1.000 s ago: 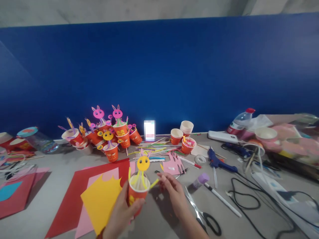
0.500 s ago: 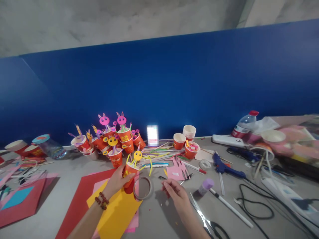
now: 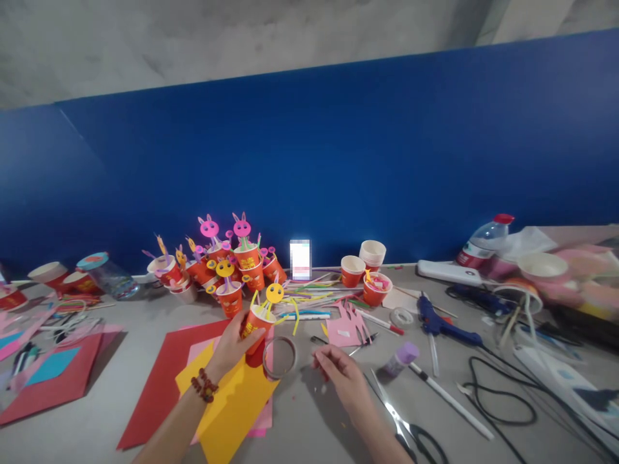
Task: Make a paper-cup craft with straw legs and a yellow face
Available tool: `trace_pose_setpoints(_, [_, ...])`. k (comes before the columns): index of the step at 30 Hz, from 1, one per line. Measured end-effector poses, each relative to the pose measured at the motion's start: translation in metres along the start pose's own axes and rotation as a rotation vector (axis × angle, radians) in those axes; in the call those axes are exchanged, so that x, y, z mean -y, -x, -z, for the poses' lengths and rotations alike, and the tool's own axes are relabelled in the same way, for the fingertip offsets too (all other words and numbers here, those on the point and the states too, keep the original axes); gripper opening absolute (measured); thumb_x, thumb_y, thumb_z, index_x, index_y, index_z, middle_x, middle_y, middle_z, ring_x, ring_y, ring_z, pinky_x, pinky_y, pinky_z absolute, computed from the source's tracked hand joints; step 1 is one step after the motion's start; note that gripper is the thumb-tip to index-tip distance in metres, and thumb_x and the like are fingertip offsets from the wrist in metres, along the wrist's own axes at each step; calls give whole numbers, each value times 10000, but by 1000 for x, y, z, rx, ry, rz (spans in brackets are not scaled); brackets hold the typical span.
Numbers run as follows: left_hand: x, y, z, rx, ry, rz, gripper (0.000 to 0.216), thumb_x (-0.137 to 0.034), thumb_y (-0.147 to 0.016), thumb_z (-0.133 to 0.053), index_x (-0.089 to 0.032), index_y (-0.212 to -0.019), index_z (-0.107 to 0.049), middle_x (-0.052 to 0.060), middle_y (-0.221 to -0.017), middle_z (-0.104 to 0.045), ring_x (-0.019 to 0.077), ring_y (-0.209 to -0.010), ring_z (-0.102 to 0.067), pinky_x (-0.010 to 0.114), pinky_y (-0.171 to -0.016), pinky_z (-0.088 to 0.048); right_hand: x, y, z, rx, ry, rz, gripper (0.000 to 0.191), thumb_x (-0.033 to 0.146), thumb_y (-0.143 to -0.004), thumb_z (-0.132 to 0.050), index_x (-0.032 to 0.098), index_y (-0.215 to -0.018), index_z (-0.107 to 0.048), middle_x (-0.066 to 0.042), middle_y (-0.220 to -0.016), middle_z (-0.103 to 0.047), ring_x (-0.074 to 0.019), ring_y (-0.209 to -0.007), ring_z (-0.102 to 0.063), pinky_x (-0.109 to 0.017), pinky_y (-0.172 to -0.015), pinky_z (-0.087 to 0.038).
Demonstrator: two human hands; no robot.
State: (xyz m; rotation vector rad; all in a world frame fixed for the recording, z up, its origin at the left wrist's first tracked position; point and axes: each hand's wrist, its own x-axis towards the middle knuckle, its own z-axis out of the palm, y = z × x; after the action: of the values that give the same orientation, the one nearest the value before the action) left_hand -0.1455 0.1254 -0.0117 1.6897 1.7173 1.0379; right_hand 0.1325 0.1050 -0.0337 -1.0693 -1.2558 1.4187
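Observation:
My left hand [image 3: 235, 348] is wrapped round a red paper cup [image 3: 256, 327] with yellow print. A yellow round face [image 3: 275, 293] and yellow pipe cleaners [image 3: 295, 317] stick up from this cup. Close beside it a roll of tape [image 3: 280, 358] lies on the table, touching a yellow paper sheet [image 3: 236, 403]. My right hand [image 3: 337, 372] hovers over the grey table with thumb and fingers pinched together; anything between them is too small to make out. Scissors [image 3: 397, 415] and a purple-capped glue stick [image 3: 403, 358] lie to the right of it.
Several decorated cups [image 3: 227, 298] crowd the back left. Loose pipe cleaners [image 3: 314, 293], a cup of pink scraps [image 3: 377, 288] and cut pink paper [image 3: 345, 328] lie behind my hands. A blue glue gun [image 3: 445, 327] with a black cable [image 3: 503, 419] occupies the right side.
The view has turned slightly left, so everything sits a little farther right. Both hands keep nearly the same pose, the left still round the cup.

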Motion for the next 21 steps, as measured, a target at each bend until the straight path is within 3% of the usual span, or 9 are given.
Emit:
trace_pose_setpoints(13, [14, -6, 3, -58, -152, -3, 480, -509, -898, -554, -160, -1227, -567, 147, -1192, -694, 323, -1102, -664, 462, -942, -529, -2, 2, -1, 20, 72, -22, 489, 661, -798, -644, 175, -755, -681, -39, -713, -661, -165, -614, -523, -267, -582, -424])
trace_pose_setpoints(16, [11, 9, 7, -137, -225, -51, 501, -477, -903, -559, -174, -1299, -510, 166, -1354, -581, 351, -1294, -520, 522, -1077, -415, -3, 2, 0, 20, 121, 6, 460, 629, -834, -617, 179, -759, -673, -37, -711, -653, -169, -623, -524, -268, -589, -409])
trace_pose_setpoints(18, [7, 26, 10, -157, -277, -118, 444, -450, -916, -558, -195, -1278, -530, 157, -1339, -575, 345, -1310, -490, 520, -1113, -371, -4, 3, -1, 34, 153, 22, 423, 596, -852, -607, 189, -751, -665, -31, -703, -643, -175, -629, -527, -267, -582, -398])
trace_pose_setpoints(21, [0, 53, 10, -10, -409, -287, 264, -416, -904, -600, -244, -1100, -644, 91, -1166, -660, 310, -1146, -589, 471, -1020, -465, -6, 6, -5, 81, 197, 39, 364, 533, -870, -604, 203, -725, -659, -14, -672, -627, -176, -618, -529, -262, -569, -383])
